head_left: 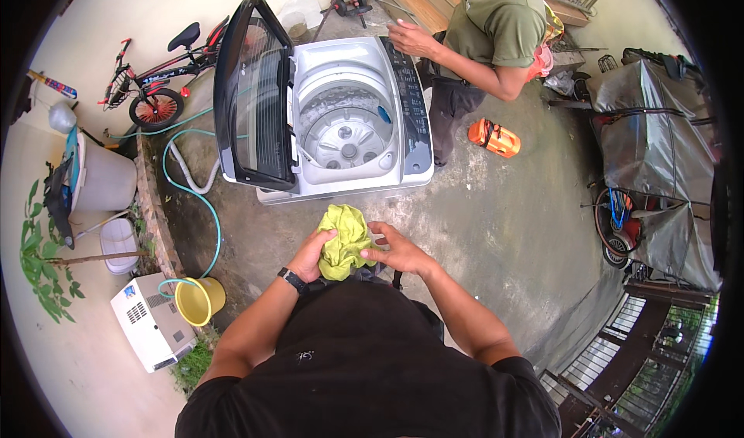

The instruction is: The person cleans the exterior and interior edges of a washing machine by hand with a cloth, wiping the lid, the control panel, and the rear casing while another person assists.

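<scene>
A crumpled yellow-green cloth (343,240) is held in front of my body. My left hand (311,254) grips its left side, a dark watch on that wrist. On the cloth's right side is my right hand (397,250), its fingers apart and curved, the lower fingertips at the fabric's edge. Just ahead stands a top-loading washing machine (271,198) with its dark glass lid (260,97) raised on the left. Its metal drum (349,128) looks bare inside, apart from a small blue part on the wall.
Another person in an olive shirt (500,20) is beside the machine's right, a hand near its control panel. An orange tool case (494,137) lies on the concrete floor. Left are a teal hose (217,237), a yellow bucket (199,300) and a child's bicycle (159,89). A covered vehicle (651,144) stands right.
</scene>
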`<state>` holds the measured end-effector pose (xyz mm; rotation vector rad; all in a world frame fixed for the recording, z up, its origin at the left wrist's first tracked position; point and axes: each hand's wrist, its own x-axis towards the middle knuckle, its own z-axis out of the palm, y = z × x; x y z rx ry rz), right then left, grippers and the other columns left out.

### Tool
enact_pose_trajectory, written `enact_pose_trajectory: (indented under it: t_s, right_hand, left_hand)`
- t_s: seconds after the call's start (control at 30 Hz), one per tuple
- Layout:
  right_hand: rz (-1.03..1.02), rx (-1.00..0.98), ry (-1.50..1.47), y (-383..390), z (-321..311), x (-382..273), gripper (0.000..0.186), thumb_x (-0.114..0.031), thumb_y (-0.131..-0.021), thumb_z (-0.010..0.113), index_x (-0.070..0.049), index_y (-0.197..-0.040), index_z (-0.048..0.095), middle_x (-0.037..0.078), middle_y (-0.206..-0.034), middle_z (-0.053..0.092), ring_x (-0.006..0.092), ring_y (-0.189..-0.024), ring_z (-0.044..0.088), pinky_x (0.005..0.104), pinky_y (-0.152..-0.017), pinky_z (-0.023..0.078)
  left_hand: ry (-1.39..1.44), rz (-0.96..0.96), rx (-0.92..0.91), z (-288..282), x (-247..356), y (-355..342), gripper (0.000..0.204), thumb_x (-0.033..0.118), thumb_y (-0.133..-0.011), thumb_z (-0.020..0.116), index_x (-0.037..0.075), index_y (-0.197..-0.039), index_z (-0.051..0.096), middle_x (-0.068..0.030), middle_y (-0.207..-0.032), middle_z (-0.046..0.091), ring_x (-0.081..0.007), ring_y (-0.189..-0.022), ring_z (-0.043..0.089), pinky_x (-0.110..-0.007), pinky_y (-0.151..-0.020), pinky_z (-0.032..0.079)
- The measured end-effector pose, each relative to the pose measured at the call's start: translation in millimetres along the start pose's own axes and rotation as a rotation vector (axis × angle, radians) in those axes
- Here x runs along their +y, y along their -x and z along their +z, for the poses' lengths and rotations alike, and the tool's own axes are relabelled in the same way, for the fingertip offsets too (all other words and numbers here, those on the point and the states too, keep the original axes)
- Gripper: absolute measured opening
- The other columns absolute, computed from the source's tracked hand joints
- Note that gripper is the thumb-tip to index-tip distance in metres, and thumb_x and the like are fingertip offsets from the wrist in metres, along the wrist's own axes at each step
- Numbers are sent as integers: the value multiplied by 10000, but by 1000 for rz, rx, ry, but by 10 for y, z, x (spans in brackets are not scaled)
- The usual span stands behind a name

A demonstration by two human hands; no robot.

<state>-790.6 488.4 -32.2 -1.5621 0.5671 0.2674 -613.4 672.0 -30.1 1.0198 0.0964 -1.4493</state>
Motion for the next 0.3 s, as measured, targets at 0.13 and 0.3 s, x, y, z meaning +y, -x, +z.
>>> enact_pose_trajectory:
  t_s: [0.13, 0.3]
  right_hand:
    - [-98, 28, 42, -97, 69, -131, 1005, -561, -857, 822, -22, -1573, 366, 257, -1526, 468, 381, -1398, 519, 466, -1153, 438]
    - [-96, -61, -441, -248, 69, -177, 941, -431, -897, 828, -132, -1625, 313, 234, -1573, 462, 319, -1451, 480, 445, -1208, 368]
  left_hand:
    - [-40, 111, -69, 142, 37, 116, 535, 273, -1046, 617, 80, -1522, 466, -83, -1436, 605, -226, -1313, 595, -415, -1111, 485]
    - [-91, 234, -99, 117, 211, 119, 602, 270, -1045, 641, 115, -1577, 406, -59, -1486, 563, -202, -1388, 520, -394, -1184, 399]
